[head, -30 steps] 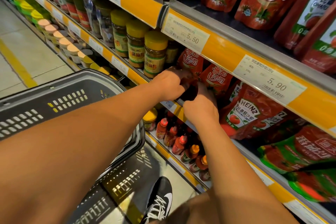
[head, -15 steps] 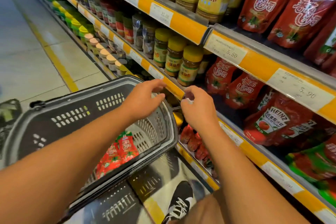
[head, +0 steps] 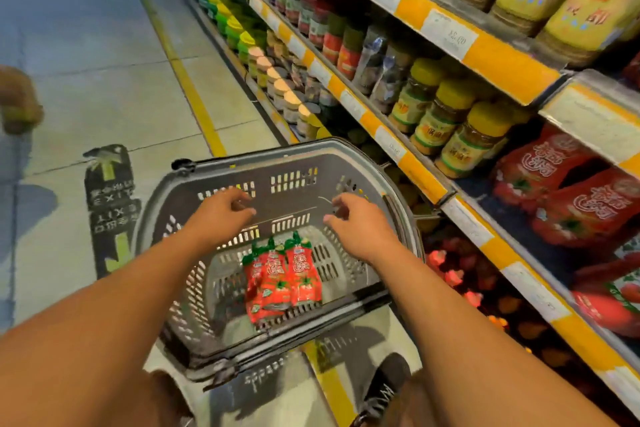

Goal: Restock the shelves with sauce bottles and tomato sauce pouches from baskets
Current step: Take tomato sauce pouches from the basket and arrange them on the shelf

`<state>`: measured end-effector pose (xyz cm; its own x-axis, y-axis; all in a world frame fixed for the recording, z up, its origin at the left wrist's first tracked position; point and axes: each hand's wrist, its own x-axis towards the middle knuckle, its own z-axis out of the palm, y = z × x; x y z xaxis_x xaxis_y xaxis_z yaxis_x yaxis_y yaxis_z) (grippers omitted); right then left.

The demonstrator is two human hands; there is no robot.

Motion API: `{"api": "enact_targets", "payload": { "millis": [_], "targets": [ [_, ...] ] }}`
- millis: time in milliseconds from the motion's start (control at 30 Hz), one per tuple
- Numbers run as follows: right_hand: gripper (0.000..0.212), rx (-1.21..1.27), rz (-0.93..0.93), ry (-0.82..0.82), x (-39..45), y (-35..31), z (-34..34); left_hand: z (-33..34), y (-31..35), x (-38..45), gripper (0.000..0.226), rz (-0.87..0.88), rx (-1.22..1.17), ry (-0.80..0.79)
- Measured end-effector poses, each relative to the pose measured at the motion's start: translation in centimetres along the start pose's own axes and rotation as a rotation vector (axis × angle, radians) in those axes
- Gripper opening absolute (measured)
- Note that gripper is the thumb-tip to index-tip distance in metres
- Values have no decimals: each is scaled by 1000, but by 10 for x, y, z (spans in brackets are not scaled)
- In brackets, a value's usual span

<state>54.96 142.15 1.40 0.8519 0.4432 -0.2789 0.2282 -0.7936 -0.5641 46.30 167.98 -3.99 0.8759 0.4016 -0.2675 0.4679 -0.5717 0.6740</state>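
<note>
Few tomato sauce pouches point(head: 282, 279) left, overlapped below both empty hands, left point(head: 221, 215) and right point(head: 356, 225). Risk: grabbing one drags the others; basket point(head: 291, 163) may tip.

A single head-worn wide-angle view looks forward and steeply down over both outstretched forearms into a grey basket point(head: 277, 166) close below. It faces along the aisle, tilted, with the shelves point(head: 433, 184) running near on the right and the tiled floor point(head: 86, 62) receding on the left.
</note>
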Motion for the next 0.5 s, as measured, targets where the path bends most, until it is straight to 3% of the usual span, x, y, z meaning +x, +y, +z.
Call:
{"api": "enact_targets", "payload": {
  "millis": [267,500],
  "targets": [
    [53,-84,54,-199,45,4,57,27,-45,23,40,-156,-52,-86],
    [53,-192,152,-357,79,33,109,70,-68,45,21,-263,-29,-151]
  ]
}}
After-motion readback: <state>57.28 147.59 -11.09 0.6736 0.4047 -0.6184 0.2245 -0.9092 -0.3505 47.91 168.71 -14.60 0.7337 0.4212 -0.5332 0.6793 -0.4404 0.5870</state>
